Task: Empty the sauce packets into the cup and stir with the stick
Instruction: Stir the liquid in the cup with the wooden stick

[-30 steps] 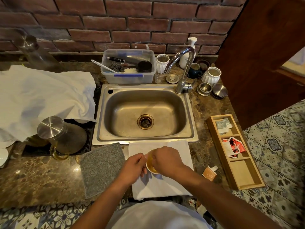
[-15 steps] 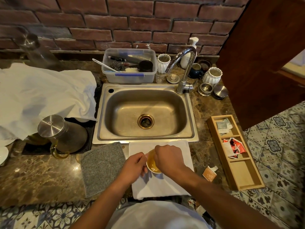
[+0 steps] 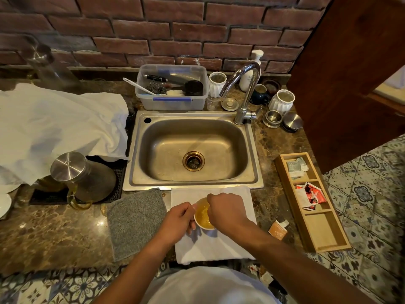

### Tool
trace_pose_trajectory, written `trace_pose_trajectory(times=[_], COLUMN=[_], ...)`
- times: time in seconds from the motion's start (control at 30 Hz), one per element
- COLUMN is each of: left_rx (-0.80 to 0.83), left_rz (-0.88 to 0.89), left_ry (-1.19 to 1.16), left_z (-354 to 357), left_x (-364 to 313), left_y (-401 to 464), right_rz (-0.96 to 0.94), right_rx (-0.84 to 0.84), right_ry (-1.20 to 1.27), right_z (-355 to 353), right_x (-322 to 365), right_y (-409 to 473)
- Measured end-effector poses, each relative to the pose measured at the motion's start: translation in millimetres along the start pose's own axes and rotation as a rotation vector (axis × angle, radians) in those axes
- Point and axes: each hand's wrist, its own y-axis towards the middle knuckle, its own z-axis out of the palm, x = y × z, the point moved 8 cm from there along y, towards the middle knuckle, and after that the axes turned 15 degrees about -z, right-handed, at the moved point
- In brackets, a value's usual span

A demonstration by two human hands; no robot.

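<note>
Little has changed: our left hand still grips the cup on the white cloth; our right hand stays curled over it, likely stirring, though the stick is hidden.

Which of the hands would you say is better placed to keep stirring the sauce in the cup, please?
The right hand. It is curled directly over the cup, though the stick itself is hidden. The left hand grips the cup's side on the white cloth, so it looks better suited to steadying.
</note>
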Motion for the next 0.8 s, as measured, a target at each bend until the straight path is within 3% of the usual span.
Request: trace_pose_trajectory(times=[0.13,0.23,0.4,0.67,0.8], left_rx=[0.001,0.001,0.001,-0.003,-0.002], left_rz=[0.004,0.014,0.017,0.000,0.011], left_ry=[-0.003,-0.013,-0.024,-0.009,-0.018], left_z=[-0.2,-0.3,0.0,0.0,0.2], left_x=[-0.2,0.4,1.2,5.1,3.1], left_y=[-1.0,0.1,-0.5,2.4,1.9], right_rz=[0.006,0.020,0.016,-0.011,-0.032], right_rx=[-0.037,0.034,0.117,-0.037,0.008], right_ry=[0.096,0.157,0.034,-0.012,0.095], right_z=[-3.0,1.2,-1.4,-4.9,8.5], right_x=[13.9,16.6,2.4,8.3,16.4], right_y=[-0.9,-7.0,-13.8,-6.6,-10.3])
